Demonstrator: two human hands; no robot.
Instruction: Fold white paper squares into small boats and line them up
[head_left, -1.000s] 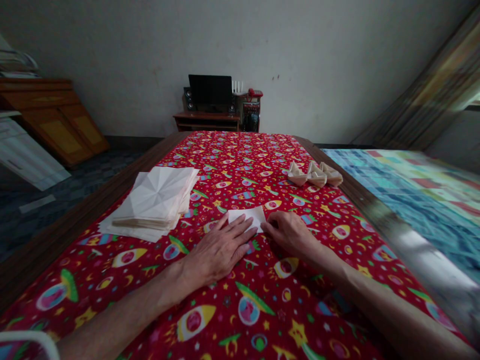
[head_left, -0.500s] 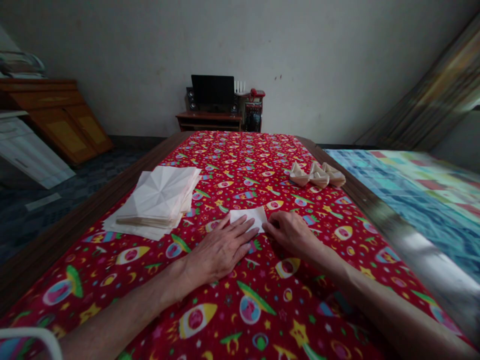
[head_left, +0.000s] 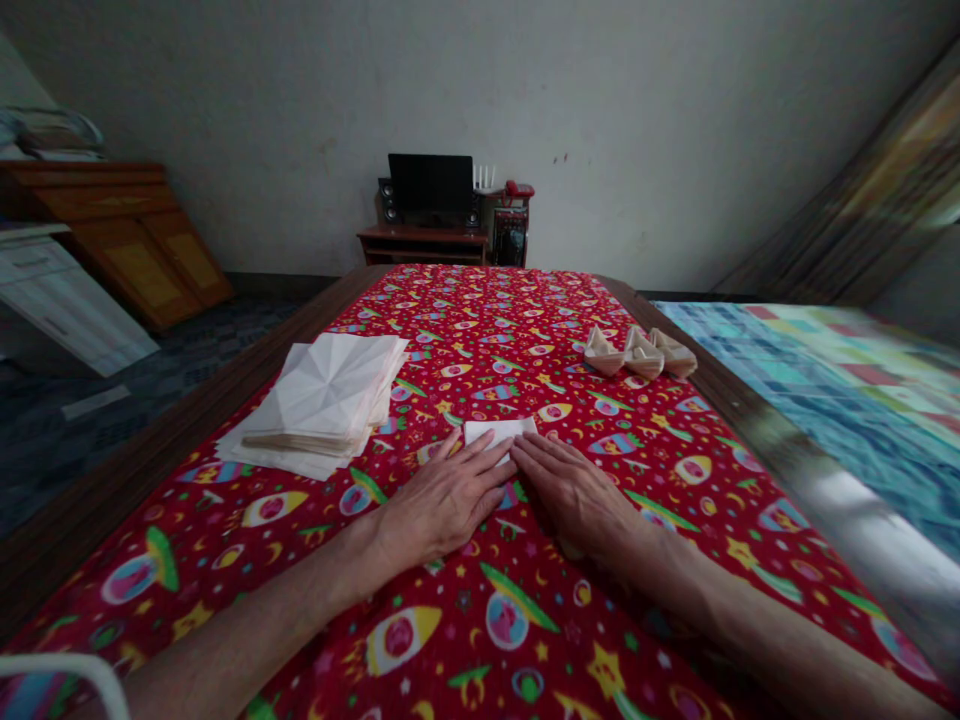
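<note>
A small folded piece of white paper lies on the red patterned tablecloth, partly covered by fingers. My left hand rests flat over its left and lower part, fingers stretched out and a little apart. Flat on its right side, with the fingers extended, lies my right hand. The two hands' fingertips nearly meet on the paper. To the left is a stack of creased white paper sheets. Several folded paper shapes with pointed tips stand in a row at the right.
The cloth covers a dark wooden table. A bed with a blue checked cover adjoins on the right. Beyond the far end stands a desk with a black monitor. A wooden cabinet is at the left. A white curved object shows at lower left.
My right hand has gone from curled fingers at the paper's right edge to lying flat on it. The paper's upper right corner now sits lower. The left hand stays in place on the paper.
</note>
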